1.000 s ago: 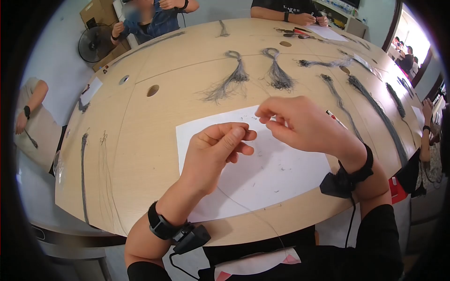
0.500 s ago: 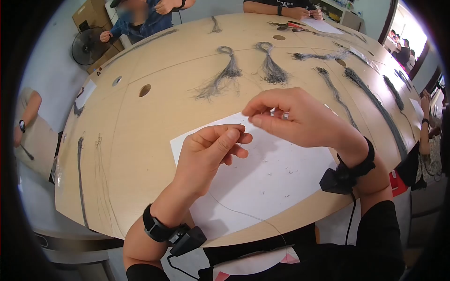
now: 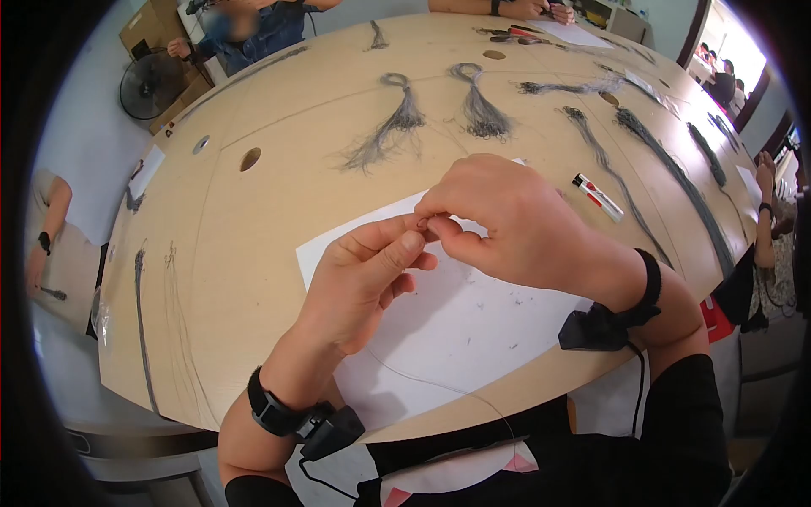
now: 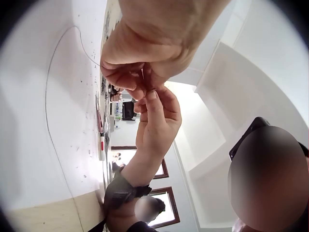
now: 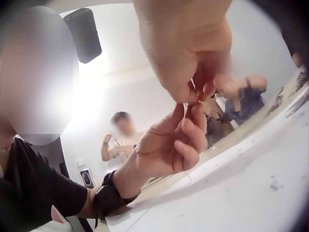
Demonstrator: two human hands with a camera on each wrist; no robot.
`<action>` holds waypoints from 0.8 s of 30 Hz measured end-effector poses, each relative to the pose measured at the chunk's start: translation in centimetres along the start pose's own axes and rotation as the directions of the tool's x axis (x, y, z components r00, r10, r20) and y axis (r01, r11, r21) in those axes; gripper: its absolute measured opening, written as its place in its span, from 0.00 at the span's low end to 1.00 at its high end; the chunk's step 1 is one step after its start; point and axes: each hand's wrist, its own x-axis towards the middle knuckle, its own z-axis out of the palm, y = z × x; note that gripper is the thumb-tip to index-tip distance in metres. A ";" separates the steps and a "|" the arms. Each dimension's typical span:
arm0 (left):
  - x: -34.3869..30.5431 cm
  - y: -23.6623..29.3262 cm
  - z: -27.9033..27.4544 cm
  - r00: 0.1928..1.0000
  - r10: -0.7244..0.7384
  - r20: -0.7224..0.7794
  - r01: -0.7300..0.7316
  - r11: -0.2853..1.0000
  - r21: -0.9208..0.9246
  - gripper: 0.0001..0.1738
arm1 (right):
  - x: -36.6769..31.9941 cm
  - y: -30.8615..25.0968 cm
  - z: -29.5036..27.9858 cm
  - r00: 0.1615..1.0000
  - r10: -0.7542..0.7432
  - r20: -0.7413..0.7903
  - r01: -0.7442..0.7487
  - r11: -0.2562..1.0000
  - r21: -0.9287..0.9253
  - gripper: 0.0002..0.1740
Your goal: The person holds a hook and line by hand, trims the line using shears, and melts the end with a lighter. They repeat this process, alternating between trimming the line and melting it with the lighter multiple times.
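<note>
My left hand (image 3: 363,275) pinches a thin grey strand (image 4: 47,104) between thumb and forefinger, its other fingers loosely curled. The strand leaves this hand, bows over the white paper sheet (image 3: 439,355) and runs off the table's front edge toward my lap. My right hand (image 3: 507,220) meets the left fingertips from the right, thumb and forefinger pinched at the strand's end. In the right wrist view the fingertips of both hands come together over the paper. The end itself is mostly hidden by the fingers. Small dark bits lie scattered on the sheet.
A white marker-like tube (image 3: 598,197) lies right of the paper. Two looped grey bundles (image 3: 486,118) lie beyond it, and long bundles (image 3: 676,177) to the right. Another bundle (image 3: 142,329) lies at left. Pliers-like tools (image 3: 519,34) lie at the far side, where other people sit.
My right hand was apart from the left hand and has come left and down to its fingertips. The left hand still pinches the strand. The head view has shifted slightly.
</note>
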 end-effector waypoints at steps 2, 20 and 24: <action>0.1 0.0 -0.1 1.000 0.011 -0.029 -0.011 1.000 -0.025 0.10 | 0.0 0.2 0.4 0.995 -0.084 -0.056 0.075 0.987 -0.144 0.06; 0.3 -0.6 -0.7 0.993 0.058 0.107 -0.054 0.998 -0.043 0.09 | 0.3 -0.6 -0.2 0.883 0.412 0.225 -0.459 0.657 0.598 0.04; 0.3 -0.2 -0.7 0.994 0.071 0.082 -0.064 0.995 -0.077 0.08 | 0.6 -0.4 -1.5 0.844 0.485 0.229 -0.530 0.692 0.490 0.05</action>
